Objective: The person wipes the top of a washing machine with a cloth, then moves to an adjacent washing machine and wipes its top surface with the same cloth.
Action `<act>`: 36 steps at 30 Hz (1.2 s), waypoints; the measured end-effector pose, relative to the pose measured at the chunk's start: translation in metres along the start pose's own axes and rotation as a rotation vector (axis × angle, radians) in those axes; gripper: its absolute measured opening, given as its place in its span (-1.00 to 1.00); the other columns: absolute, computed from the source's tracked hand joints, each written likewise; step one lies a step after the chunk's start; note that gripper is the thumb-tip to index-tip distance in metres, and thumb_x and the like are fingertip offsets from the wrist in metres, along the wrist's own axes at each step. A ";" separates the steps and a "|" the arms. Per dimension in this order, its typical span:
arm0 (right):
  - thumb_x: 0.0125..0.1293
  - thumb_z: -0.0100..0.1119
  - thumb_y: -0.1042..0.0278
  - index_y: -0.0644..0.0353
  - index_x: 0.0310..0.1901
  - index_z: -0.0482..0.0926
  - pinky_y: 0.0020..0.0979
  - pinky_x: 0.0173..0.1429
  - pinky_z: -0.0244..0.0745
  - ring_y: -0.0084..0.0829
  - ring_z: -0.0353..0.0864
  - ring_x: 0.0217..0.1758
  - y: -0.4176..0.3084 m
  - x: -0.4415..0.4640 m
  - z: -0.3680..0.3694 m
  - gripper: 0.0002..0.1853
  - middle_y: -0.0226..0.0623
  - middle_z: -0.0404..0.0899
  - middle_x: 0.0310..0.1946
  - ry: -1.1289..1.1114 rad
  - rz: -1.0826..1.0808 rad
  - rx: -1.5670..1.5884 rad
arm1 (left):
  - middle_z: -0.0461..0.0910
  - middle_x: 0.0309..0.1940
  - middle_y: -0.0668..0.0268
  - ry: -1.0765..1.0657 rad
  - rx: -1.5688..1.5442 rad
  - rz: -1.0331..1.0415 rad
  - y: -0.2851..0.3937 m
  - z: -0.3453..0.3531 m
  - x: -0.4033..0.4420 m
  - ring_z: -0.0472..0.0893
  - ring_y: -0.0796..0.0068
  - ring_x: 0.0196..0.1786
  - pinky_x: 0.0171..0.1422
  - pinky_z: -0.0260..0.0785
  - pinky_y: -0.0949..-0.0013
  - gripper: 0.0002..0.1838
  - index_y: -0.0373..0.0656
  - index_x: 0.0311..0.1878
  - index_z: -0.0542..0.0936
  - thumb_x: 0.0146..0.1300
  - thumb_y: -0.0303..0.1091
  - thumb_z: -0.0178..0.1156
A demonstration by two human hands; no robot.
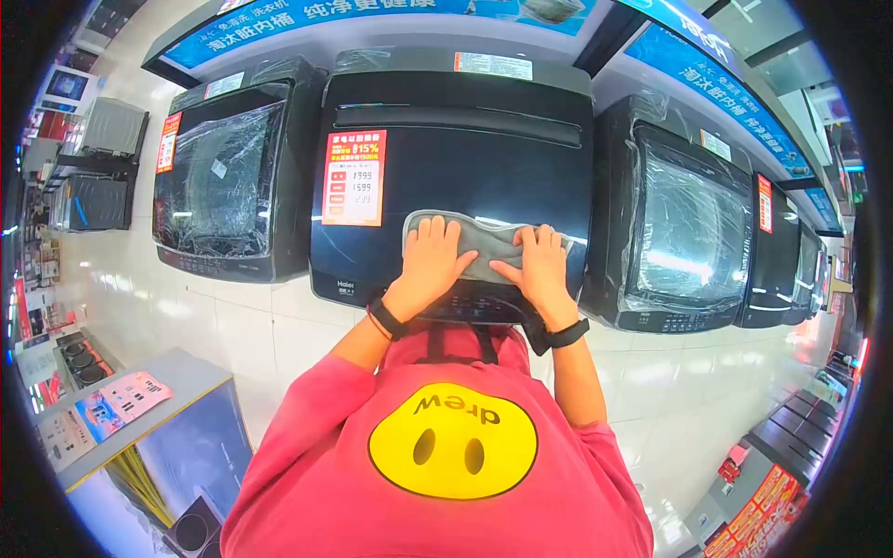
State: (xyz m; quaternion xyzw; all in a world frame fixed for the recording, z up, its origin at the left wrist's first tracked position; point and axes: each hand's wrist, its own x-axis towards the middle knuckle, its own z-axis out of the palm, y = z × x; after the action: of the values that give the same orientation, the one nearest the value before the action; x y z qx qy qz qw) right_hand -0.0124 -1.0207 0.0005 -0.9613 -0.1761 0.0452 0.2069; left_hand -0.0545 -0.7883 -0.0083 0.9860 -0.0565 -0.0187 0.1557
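Note:
A folded grey cloth (pixel 491 244) lies on the dark glossy lid of a top-loading washing machine (pixel 446 172), near its front edge. My left hand (pixel 430 256) holds the cloth's left part, fingers over it and thumb pointing inward. On the right part, my right hand (pixel 541 265) grips the cloth with bent fingers, its thumb also turned inward. The two thumbs are apart, with cloth showing between them. A red and white price sign (pixel 354 177) sits on the lid left of my hands. Part of the control panel (pixel 474 305) shows below the cloth.
Plastic-wrapped washing machines stand close by on the left (pixel 219 177) and right (pixel 688 223), with more beyond on the right. Blue banners (pixel 372 23) run behind them. A grey display counter (pixel 186 377) is at lower left. Pale floor tiles (pixel 270 321) surround me.

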 end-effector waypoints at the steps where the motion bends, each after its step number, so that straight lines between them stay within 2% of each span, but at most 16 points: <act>1: 0.06 0.78 -0.14 0.04 0.00 0.61 0.02 0.14 0.53 -0.01 0.55 0.18 0.000 0.002 -0.001 -0.35 -0.19 0.53 0.01 -0.008 0.006 0.005 | 0.57 0.02 0.09 0.012 -0.017 0.013 -0.001 0.000 0.002 0.60 0.00 0.13 0.13 0.45 -0.05 -0.42 -0.18 0.13 0.61 0.37 0.13 0.51; 5: 0.09 0.78 -0.13 0.07 -0.02 0.59 0.04 0.12 0.52 0.05 0.55 0.10 0.010 0.023 0.003 -0.35 -0.12 0.50 -0.02 0.053 -0.080 0.032 | 0.56 0.00 0.02 0.039 -0.049 0.070 -0.010 0.004 0.021 0.60 -0.08 0.09 0.08 0.48 -0.09 -0.40 -0.23 0.10 0.58 0.37 0.11 0.52; 10: -0.07 0.84 -0.15 0.02 -0.07 0.59 0.01 0.09 0.55 -0.03 0.57 0.14 0.021 0.066 0.005 -0.31 -0.19 0.53 -0.04 0.046 -0.125 0.005 | 0.60 0.00 0.00 0.045 -0.025 0.105 -0.022 0.009 0.055 0.63 -0.08 0.12 0.10 0.54 -0.14 -0.40 -0.25 0.11 0.61 0.40 0.13 0.50; 14: -0.04 0.83 -0.16 0.02 -0.08 0.59 -0.01 0.11 0.56 -0.02 0.57 0.14 0.023 0.076 0.002 -0.33 -0.20 0.54 -0.02 -0.002 -0.123 0.004 | 0.62 -0.01 -0.01 -0.010 -0.022 0.082 -0.024 0.010 0.063 0.65 -0.10 0.15 0.10 0.55 -0.14 -0.39 -0.25 0.16 0.62 0.41 0.13 0.49; 17: 0.00 0.81 -0.17 0.01 -0.04 0.60 0.02 0.11 0.57 -0.02 0.58 0.15 0.028 0.069 0.008 -0.33 -0.21 0.54 -0.01 0.105 -0.191 0.020 | 0.62 0.00 0.00 0.053 -0.015 0.084 -0.019 0.007 0.054 0.66 -0.10 0.15 0.10 0.55 -0.14 -0.38 -0.25 0.19 0.61 0.42 0.13 0.48; 23: 0.06 0.77 -0.18 0.01 0.03 0.59 0.05 0.11 0.61 -0.01 0.60 0.16 0.008 0.019 0.002 -0.32 -0.21 0.55 -0.01 -0.021 -0.092 -0.049 | 0.61 0.02 0.00 0.008 -0.019 0.000 -0.003 0.001 0.005 0.65 -0.09 0.12 0.08 0.53 -0.11 -0.42 -0.22 0.16 0.58 0.43 0.09 0.48; 27: 0.04 0.79 -0.14 0.03 0.00 0.58 0.03 0.09 0.57 -0.04 0.60 0.16 -0.009 -0.014 -0.002 -0.33 -0.22 0.55 -0.01 -0.072 -0.034 -0.011 | 0.56 -0.01 0.04 0.010 -0.031 0.010 0.006 -0.002 -0.027 0.62 -0.06 0.10 0.07 0.49 -0.10 -0.48 -0.19 0.10 0.57 0.42 0.05 0.49; 36: 0.04 0.81 -0.07 0.07 -0.05 0.58 0.04 0.14 0.55 0.05 0.57 0.12 -0.002 0.018 0.001 -0.36 -0.15 0.53 -0.03 -0.026 -0.045 0.034 | 0.59 0.02 0.11 -0.010 0.011 0.019 -0.002 0.002 0.002 0.62 0.03 0.14 0.10 0.47 -0.04 -0.44 -0.15 0.12 0.61 0.34 0.10 0.53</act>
State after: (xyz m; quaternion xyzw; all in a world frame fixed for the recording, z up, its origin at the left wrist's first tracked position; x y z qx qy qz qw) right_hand 0.0034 -1.0124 0.0005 -0.9528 -0.1994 0.0560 0.2221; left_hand -0.0522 -0.7869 -0.0108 0.9862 -0.0669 -0.0217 0.1500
